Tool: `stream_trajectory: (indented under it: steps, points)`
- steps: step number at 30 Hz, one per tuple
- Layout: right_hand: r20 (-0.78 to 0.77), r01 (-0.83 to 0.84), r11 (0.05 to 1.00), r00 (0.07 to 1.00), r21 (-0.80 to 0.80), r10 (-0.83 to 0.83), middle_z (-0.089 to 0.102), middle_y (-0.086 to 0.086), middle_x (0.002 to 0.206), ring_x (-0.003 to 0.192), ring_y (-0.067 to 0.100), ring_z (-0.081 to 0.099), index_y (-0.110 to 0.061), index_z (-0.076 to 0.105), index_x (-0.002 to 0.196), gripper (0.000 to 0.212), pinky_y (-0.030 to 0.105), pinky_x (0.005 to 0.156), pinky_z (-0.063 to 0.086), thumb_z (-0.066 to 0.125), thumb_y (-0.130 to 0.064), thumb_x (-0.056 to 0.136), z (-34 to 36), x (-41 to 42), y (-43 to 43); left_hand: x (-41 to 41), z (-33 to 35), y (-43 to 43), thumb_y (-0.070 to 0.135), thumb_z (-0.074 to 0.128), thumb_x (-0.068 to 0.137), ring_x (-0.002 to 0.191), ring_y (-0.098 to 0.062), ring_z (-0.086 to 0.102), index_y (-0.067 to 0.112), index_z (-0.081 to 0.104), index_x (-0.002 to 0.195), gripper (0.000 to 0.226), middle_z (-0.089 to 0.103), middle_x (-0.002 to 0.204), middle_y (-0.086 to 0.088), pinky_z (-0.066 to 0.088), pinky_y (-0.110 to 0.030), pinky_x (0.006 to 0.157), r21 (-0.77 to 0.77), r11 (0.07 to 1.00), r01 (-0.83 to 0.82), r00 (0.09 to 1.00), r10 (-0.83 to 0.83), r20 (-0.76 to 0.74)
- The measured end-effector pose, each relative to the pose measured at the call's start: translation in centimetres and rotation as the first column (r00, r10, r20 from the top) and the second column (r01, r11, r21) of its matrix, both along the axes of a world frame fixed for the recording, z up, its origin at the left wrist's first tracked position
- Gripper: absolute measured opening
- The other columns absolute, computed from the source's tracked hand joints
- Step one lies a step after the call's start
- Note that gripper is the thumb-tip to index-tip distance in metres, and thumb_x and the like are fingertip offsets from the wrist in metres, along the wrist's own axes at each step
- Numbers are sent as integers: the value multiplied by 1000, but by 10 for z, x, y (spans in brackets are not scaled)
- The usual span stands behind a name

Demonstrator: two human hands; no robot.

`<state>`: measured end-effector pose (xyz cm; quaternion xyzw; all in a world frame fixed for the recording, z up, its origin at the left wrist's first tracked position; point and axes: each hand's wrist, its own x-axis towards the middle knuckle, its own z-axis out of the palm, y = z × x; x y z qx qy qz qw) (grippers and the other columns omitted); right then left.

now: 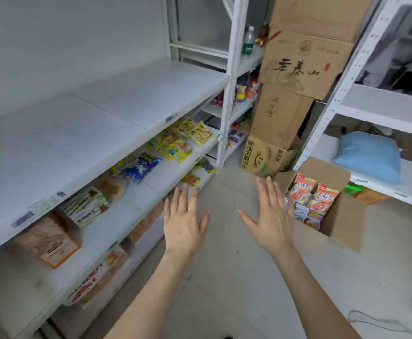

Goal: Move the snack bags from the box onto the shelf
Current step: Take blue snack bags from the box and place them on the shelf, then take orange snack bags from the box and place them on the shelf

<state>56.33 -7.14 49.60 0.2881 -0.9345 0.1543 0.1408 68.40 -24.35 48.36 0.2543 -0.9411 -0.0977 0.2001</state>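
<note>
Two bare arms stretch forward, the left hand and right hand flat, each grip wide and holding nothing. Just past the right one, the open box holds upright snack bags. They look light, crinkly and likely slippery, so pinch the top seam. The shelf stands to the left.

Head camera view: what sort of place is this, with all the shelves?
Probably a shop stockroom: white metal shelving partly stocked with packaged snacks, a stack of brown cardboard cartons in the corner, and an open brown cardboard box of orange snack bags on the grey floor.
</note>
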Motion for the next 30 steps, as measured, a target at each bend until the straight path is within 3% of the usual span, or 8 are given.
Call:
stream_trajectory:
  steps: [9, 13, 19, 24, 30]
  points:
    - [67, 349, 936, 934, 50, -352, 36, 10, 153, 139, 31, 32, -19, 26, 149, 82, 58, 106, 30, 40, -65, 83, -27, -43, 159, -105, -19, 118, 46, 35, 89, 133, -36, 48, 13, 52, 138, 62, 53, 141, -17, 41, -55, 105, 42, 940, 338, 939, -340, 52]
    - [98, 451, 888, 884, 89, -458, 34, 7, 155, 141, 29, 32, -19, 28, 151, 83, 56, 109, 28, 34, -69, 84, -37, -65, 214, -152, -31, 165, 45, 38, 88, 128, -38, 52, 13, 53, 135, 59, 56, 137, -18, 44, -54, 102, 84, 904, 419, 903, -424, 72]
    - [178, 535, 838, 819, 107, -546, 24, 5, 160, 146, 25, 24, -23, 19, 153, 88, 51, 114, 23, 22, -74, 82, -58, -113, 278, -220, -52, 215, 39, 46, 91, 124, -37, 52, 11, 50, 133, 51, 54, 137, -18, 47, -47, 101, 107, 850, 515, 853, -521, 38]
    - [246, 555, 823, 786, 124, -567, 18, 3, 161, 148, 21, 17, -23, 13, 154, 84, 48, 117, 18, 39, -68, 89, -72, -171, 298, -287, -64, 228, 32, 62, 91, 123, -36, 52, 9, 50, 132, 49, 54, 135, -19, 48, -46, 100, 96, 835, 542, 837, -547, 29]
    - [273, 579, 809, 765, 102, -583, 32, 5, 156, 143, 24, 31, -22, 23, 153, 86, 48, 111, 31, 25, -73, 83, -95, -252, 290, -375, -82, 226, 33, 58, 91, 118, -38, 55, 11, 44, 132, 49, 56, 132, -19, 51, -46, 96, 100, 800, 592, 802, -597, 25]
